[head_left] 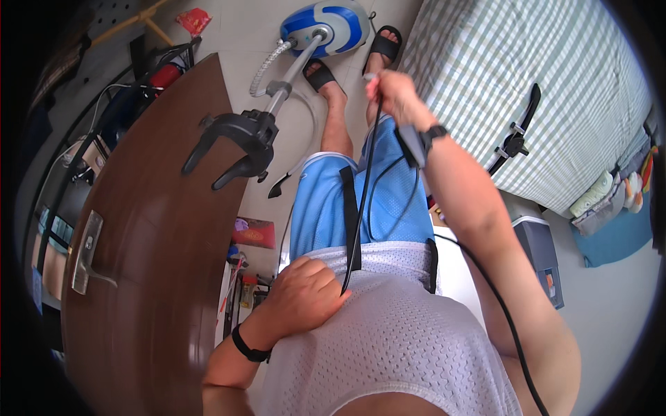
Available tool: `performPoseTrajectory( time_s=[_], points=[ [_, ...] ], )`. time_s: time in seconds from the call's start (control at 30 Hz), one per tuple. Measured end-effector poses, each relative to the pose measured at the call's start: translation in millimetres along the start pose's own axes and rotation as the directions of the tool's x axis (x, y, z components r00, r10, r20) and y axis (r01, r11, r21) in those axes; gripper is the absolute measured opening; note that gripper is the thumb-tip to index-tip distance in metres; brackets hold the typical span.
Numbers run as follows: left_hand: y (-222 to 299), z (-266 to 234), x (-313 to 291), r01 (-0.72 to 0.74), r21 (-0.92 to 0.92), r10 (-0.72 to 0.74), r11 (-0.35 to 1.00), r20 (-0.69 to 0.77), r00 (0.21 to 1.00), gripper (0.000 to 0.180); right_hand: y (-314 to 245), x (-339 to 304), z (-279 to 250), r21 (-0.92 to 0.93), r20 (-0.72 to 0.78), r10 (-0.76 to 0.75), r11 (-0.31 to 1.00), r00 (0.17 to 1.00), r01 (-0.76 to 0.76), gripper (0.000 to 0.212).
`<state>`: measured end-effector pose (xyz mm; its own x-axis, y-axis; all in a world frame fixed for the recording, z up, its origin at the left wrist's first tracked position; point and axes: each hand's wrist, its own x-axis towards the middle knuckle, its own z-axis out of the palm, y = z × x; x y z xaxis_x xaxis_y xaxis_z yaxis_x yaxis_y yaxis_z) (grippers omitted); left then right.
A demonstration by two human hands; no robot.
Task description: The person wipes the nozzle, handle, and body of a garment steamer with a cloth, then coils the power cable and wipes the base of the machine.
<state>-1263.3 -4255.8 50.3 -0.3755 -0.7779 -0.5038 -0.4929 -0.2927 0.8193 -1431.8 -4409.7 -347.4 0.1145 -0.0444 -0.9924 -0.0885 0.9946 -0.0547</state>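
1. Head view: the left hand (pixel 309 291), at the waist, is curled into a loose fist around a black cord (pixel 365 191).
2. The right hand (pixel 393 95), out ahead above the thighs, pinches the cord's other visible stretch between closed fingers; a pale bit at its fingertips is too blurred to identify.
3. The cord runs between both hands, in front of the blue shorts (pixel 319 201).
4. Beyond stands a blue-and-grey appliance (pixel 326 29) with a black forked bracket (pixel 239 142).
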Motion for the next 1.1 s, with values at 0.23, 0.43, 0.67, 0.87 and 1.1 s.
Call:
performPoseTrajectory(
  time_s=[0.23, 0.43, 0.67, 0.87, 1.1],
  points=[
    [-2, 10, -21, 0.032, -0.027, -0.031, 0.999, 0.05, 0.998, 0.031, -42, 30, 18, 0.165, -0.034, 0.091, 0.983, 0.995, -0.085, 0.022],
    [-81, 34, 14, 0.366, 0.018, -0.366, 0.93, 0.093, 0.926, 0.054, 8, -18, 0, 0.061, 0.192, 0.126, 0.988, 0.973, -0.14, 0.023],
    [-190, 92, 164, 0.528, -0.456, -0.572, 0.716, 0.051, 0.819, 0.052, 23, -66, 5, 0.068, 0.034, 0.044, 0.997, 0.998, -0.046, 0.021],
    [-190, 122, 209, 0.571, -0.712, -0.428, 0.408, 0.404, 0.809, 0.037, 9, -24, -3, 0.01, 0.02, 0.092, 0.996, 0.996, -0.092, 0.018],
    [-165, 124, 224, 0.467, -0.863, -0.474, 0.193, 0.335, 0.815, 0.037, -20, 36, -6, 0.067, -0.01, 0.001, 0.998, 1.0, 0.0, 0.014]
  ],
)
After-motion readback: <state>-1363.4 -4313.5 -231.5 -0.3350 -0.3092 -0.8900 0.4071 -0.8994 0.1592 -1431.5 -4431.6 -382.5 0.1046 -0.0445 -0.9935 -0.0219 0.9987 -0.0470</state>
